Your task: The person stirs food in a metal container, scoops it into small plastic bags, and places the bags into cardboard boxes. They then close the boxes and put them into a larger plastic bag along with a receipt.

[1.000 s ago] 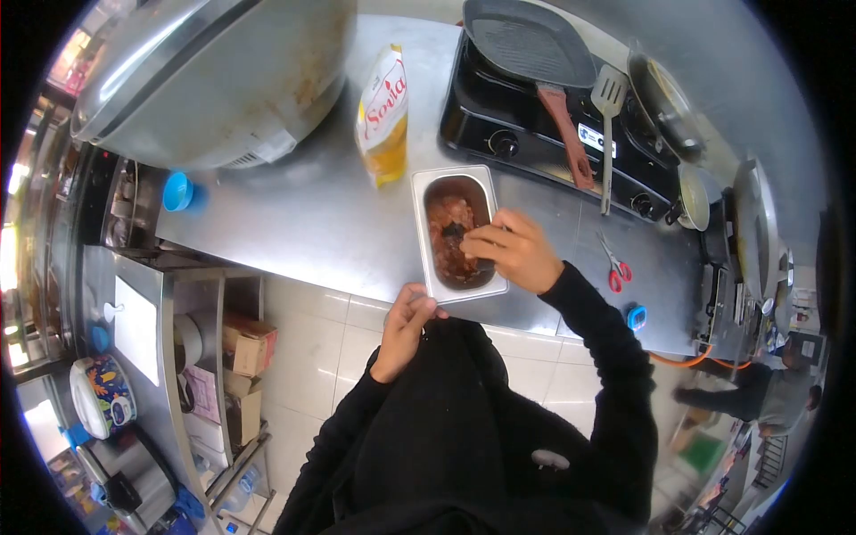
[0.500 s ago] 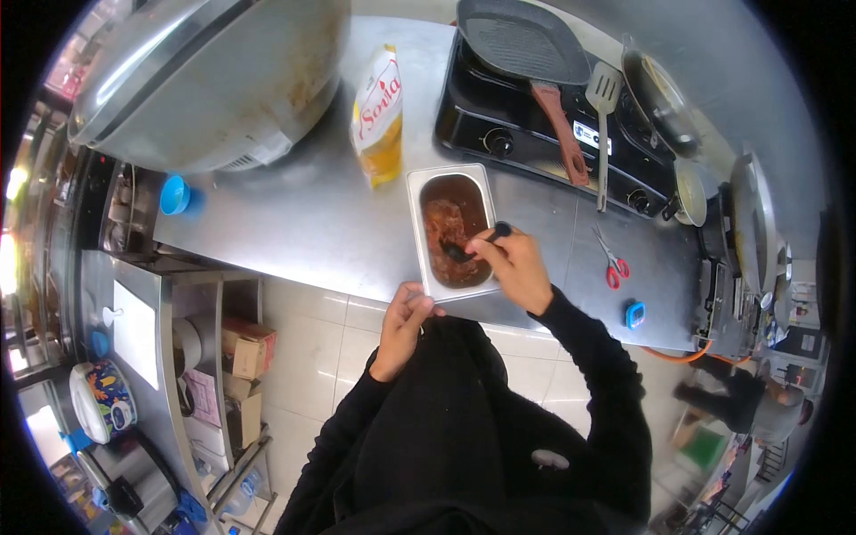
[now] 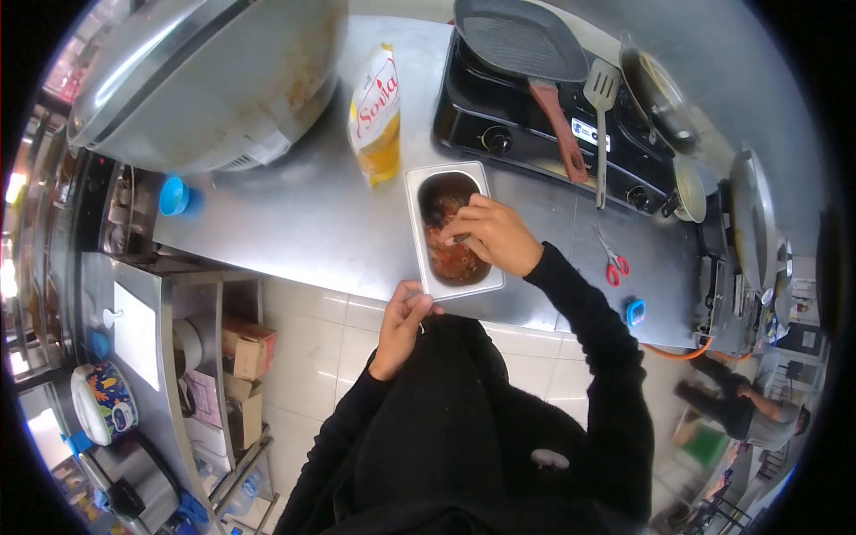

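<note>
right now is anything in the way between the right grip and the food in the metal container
Nothing visible stands in the way. The right grip is over the open metal container, holding a dark utensil that reaches inside to the food. The left grip is at the container's near-left corner, outside the opening.

Left hand (image 3: pixel 403 328) at a metal container's (image 3: pixel 415 209) corner, right hand (image 3: pixel 499 236) with dark utensil (image 3: pixel 460 238) in reddish food (image 3: pixel 455 261)

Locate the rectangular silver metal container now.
Head view, centre: the container stands at the near edge of the metal counter, left hand at its near-left corner, white-and-yellow pouch beyond it, leftward.
</note>
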### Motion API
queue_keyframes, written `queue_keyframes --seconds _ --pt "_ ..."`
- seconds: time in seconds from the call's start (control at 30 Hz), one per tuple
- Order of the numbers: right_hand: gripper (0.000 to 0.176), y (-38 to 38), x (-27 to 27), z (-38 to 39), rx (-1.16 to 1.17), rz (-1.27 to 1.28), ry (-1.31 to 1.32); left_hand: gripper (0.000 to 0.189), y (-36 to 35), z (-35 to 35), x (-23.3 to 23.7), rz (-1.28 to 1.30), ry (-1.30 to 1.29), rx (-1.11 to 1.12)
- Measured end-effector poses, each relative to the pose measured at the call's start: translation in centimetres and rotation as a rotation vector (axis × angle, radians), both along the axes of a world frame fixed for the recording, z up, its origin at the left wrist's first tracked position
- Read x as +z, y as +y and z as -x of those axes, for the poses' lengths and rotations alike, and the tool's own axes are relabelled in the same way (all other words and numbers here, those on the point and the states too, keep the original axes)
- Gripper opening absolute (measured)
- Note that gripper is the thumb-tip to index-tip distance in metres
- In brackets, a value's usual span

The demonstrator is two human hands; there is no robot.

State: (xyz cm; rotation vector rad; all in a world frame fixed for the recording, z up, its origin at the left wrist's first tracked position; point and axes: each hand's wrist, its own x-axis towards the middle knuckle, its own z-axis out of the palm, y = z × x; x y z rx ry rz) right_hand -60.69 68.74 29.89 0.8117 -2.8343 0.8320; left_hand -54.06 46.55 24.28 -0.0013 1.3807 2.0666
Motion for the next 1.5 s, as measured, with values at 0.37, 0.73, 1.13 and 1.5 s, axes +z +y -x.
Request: queue_keyframes --seconds 0.37,0.73,1.13,1.5 --pt "0.027 1.6 7.3 -2.7 0.09 0.023 -0.119 0.021 0.2 -0.6 -1.8 -0.035 0.022 0.031" --pt "0.024 -0.6 2.9 -2.5 0.109 -0.068 0.004 0.018 1.5 -0.9 -2.2 -0.146 0.114 0.096" --pt "0.007 -0.5 -0.1 -0.9 -0.041 -0.051 0.029 0.018 1.7 -1.2 -3.1 -0.067 0.105 0.164" --pt "0.02 0.6 1.1 -4.8 -0.56 0.669 -0.345 0.02 0.4 -0.4 -0.3 -0.05 0.005 0.042"
